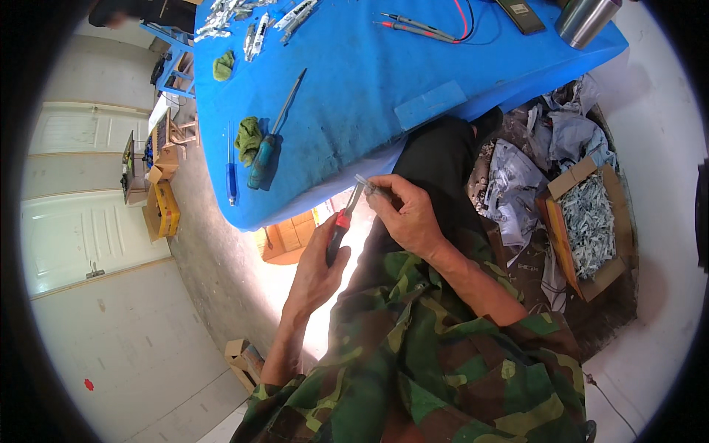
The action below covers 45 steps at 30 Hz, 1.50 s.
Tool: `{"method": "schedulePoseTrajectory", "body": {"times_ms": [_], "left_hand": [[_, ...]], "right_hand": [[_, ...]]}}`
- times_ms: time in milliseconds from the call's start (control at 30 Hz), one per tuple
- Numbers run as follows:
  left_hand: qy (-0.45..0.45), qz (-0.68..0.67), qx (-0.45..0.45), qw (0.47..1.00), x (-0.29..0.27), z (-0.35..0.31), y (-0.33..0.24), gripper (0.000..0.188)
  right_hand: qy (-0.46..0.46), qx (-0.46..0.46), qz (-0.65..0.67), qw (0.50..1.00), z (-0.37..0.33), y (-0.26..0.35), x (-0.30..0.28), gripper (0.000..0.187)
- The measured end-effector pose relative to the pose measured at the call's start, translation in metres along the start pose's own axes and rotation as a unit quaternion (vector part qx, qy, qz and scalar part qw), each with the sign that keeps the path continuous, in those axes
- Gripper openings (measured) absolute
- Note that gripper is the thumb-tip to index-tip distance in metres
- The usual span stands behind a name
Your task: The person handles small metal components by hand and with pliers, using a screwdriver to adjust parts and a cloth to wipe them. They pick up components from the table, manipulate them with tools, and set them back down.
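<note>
My left hand (pixel 319 267) is wrapped round the handle of a red-and-black handled tool (pixel 341 223) with a flat metal shaft pointing up and away. Close to the shaft's tip, my right hand (pixel 408 214) pinches a small grey part (pixel 363 181); its kind is too small to tell. Both hands are above my lap, just off the near edge of the blue-covered table (pixel 332 111). On that table lie a teal-handled screwdriver (pixel 260 164), a slim blue-handled screwdriver (pixel 232 181) and a crumpled green cloth (pixel 248 139).
Several small silver-white parts (pixel 255 37) lie at the far left of the table, near another green cloth (pixel 223 66). Red and black test probes (pixel 417 29), a dark flat device (pixel 521 15) and a metal tumbler (pixel 586 21) sit farther right. A carton of shredded-looking silvery pieces (pixel 587 225) stands on the right floor.
</note>
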<state>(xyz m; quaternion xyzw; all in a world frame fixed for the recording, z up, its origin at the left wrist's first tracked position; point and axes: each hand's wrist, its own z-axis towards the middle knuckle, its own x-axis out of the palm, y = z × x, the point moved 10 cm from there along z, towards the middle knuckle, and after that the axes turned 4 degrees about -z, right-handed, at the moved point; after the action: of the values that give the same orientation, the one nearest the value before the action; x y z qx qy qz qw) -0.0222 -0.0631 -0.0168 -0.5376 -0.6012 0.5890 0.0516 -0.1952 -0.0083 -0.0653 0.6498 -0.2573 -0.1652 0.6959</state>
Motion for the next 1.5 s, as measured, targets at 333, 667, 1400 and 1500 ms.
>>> {"method": "schedulePoseTrajectory", "body": {"times_ms": [333,667,1400,1500], "left_hand": [[-0.014,0.109,0.058,0.992,0.001,0.002,-0.007,0.057],[-0.002,0.174,0.115,0.978,0.008,0.002,-0.009,0.067],[-0.013,0.2,0.069,0.977,0.009,0.015,0.004,0.031],[-0.069,0.3,0.148,0.94,0.003,0.018,-0.006,0.028]], "right_hand": [[-0.001,-0.001,-0.022,1.0,0.001,0.001,-0.003,0.022],[0.025,0.017,-0.025,0.999,0.0,-0.008,-0.002,0.022],[0.053,0.03,-0.048,0.997,0.001,-0.009,-0.001,0.026],[0.028,0.043,-0.041,0.998,0.001,-0.011,-0.004,0.023]]}}
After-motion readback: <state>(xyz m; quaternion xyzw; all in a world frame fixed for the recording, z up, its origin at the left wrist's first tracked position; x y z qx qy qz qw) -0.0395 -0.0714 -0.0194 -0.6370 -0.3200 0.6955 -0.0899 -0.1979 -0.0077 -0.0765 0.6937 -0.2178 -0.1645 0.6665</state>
